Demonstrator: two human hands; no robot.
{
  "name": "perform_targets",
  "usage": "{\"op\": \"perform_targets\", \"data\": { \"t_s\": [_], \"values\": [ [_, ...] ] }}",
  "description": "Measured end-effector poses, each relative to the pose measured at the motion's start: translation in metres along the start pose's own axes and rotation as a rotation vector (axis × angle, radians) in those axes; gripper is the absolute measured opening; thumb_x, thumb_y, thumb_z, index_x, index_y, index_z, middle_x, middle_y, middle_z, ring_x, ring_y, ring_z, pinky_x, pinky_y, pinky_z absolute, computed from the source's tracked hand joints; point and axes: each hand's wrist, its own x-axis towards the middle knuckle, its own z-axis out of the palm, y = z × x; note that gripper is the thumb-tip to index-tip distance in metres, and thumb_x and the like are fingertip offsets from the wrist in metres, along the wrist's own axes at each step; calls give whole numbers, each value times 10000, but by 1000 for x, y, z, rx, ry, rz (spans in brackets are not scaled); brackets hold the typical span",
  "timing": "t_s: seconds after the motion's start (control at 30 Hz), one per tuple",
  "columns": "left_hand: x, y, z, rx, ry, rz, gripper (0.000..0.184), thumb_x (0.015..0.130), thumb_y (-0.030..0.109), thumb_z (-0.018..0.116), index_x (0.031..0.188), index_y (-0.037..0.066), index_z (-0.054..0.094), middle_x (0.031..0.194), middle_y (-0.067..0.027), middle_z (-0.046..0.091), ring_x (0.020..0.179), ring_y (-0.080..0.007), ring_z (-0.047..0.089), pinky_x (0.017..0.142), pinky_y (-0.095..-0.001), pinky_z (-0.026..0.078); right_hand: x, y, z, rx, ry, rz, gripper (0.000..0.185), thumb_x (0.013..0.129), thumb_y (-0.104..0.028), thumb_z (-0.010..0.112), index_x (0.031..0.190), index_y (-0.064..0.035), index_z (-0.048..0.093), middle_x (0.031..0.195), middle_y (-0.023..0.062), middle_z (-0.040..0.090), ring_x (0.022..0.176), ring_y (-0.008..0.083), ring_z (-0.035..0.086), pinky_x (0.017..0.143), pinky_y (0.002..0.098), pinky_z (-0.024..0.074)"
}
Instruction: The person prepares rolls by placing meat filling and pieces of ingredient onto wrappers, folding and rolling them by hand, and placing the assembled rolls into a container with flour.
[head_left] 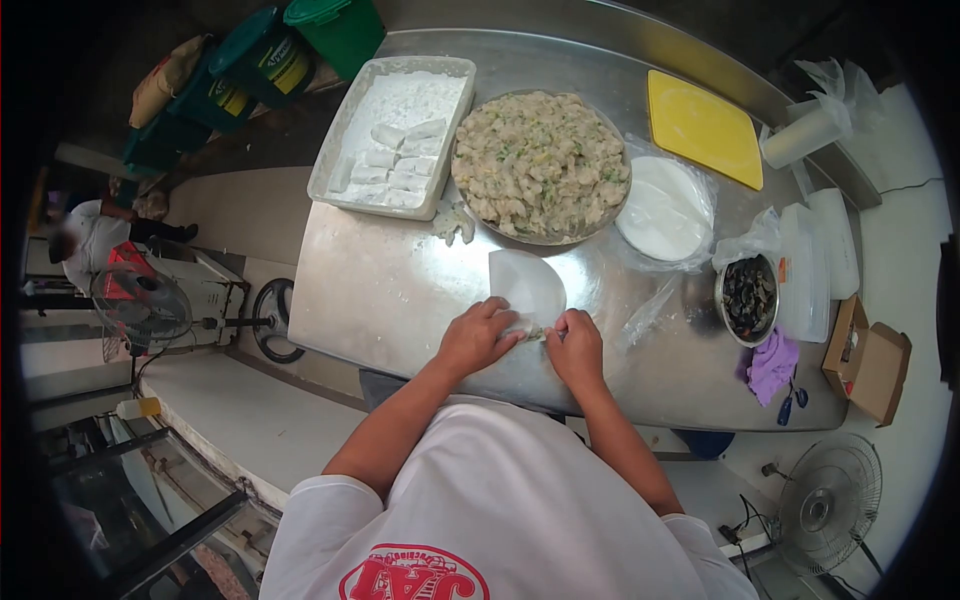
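A thin, pale round wrapper (527, 283) lies on the steel table in front of me, its near edge folded over a little filling (537, 333). My left hand (480, 338) pinches this near edge from one side. Opposite it, my right hand (576, 348) has its fingers closed on the other end of the fold. Beyond the hands stands a large round bowl heaped with chunky, green-flecked filling (540, 165). To its right, a stack of white round wrappers (665, 208) sits in clear plastic. Several white rolls (405, 160) lie on powder inside a rectangular tub (325, 180) at the back left.
On the right are a yellow board (703, 128), a metal bowl of dark pieces (748, 298), a purple cloth (772, 364), scissors (790, 400) and an open cardboard box (868, 360). Green buckets (263, 60) stand back left. Another person (98, 240) is far left, near a fan (140, 300).
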Motion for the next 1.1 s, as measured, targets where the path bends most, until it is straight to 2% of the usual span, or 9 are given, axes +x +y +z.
{"op": "perform_targets", "data": {
  "t_s": [0.27, 0.37, 0.43, 0.53, 0.67, 0.77, 0.97, 1.07, 1.1],
  "values": [
    [7, -3, -6, 2, 8, -87, 362, 904, 348, 772, 1153, 87, 734, 1204, -133, 658, 949, -288, 706, 790, -392, 584, 1, -12, 8, 277, 112, -57, 171, 791, 39, 708, 867, -27, 570, 891, 130, 595, 761, 258, 620, 696, 374, 517],
    [18, -14, 0, -468, -26, -291, 394, 923, 323, 765, 1205, 53, 711, 1079, -112, 687, 873, -190, 682, 750, -346, 569, -2, -23, 12, 301, 86, -247, 159, 798, 72, 666, 888, -21, 574, 928, 140, 611, 813, 302, 633, 752, 405, 535],
    [26, -16, 2, -861, -165, -614, 440, 928, 254, 766, 1280, 10, 664, 958, -74, 682, 802, -118, 630, 714, -303, 546, 0, -26, 14, 259, -14, -358, 143, 812, 77, 647, 910, -13, 594, 983, 160, 641, 903, 357, 656, 807, 424, 552],
    [28, -23, 8, -560, -68, -503, 488, 923, 191, 766, 1337, -17, 614, 901, -47, 654, 741, -112, 622, 682, -298, 542, 2, -30, 10, 377, -95, -360, 142, 820, 47, 675, 949, -7, 649, 1029, 161, 681, 959, 358, 672, 835, 411, 563],
    [30, -26, 6, -602, -86, -513, 521, 909, 131, 763, 1379, -3, 582, 885, -50, 639, 703, -121, 623, 652, -306, 543, 13, -9, 0, 285, -21, -397, 175, 817, 26, 705, 988, -6, 697, 1085, 148, 709, 982, 342, 678, 847, 385, 575],
    [28, -32, 12, -525, -45, -418, 536, 907, 114, 753, 1397, 7, 563, 862, -53, 616, 682, -129, 630, 637, -308, 549, 23, 0, -2, 110, -98, -670, 182, 816, 9, 725, 996, -8, 700, 1104, 139, 709, 997, 331, 674, 879, 402, 569],
    [31, -14, -6, -664, -75, -518, 502, 912, 92, 741, 1367, 9, 546, 983, -84, 610, 731, -138, 645, 636, -326, 550, 27, 1, 9, 30, -153, -796, 161, 822, -20, 719, 984, -12, 718, 1095, 150, 708, 1011, 329, 670, 907, 410, 565],
    [13, -23, 8, -616, 123, -433, 442, 892, 78, 754, 1287, 16, 565, 1071, -112, 600, 798, -167, 669, 661, -328, 560, 27, 1, 14, 14, -152, -745, 146, 814, -31, 722, 960, -17, 716, 1088, 144, 707, 997, 323, 669, 891, 410, 565],
    [5, -25, 1, -452, 97, -218, 445, 876, 99, 778, 1262, 24, 568, 1128, -130, 607, 861, -213, 675, 728, -346, 569, 28, 0, 15, 15, -153, -730, 152, 810, -35, 728, 961, -20, 713, 1079, 142, 706, 1000, 322, 668, 893, 409, 561]
  ]
}}
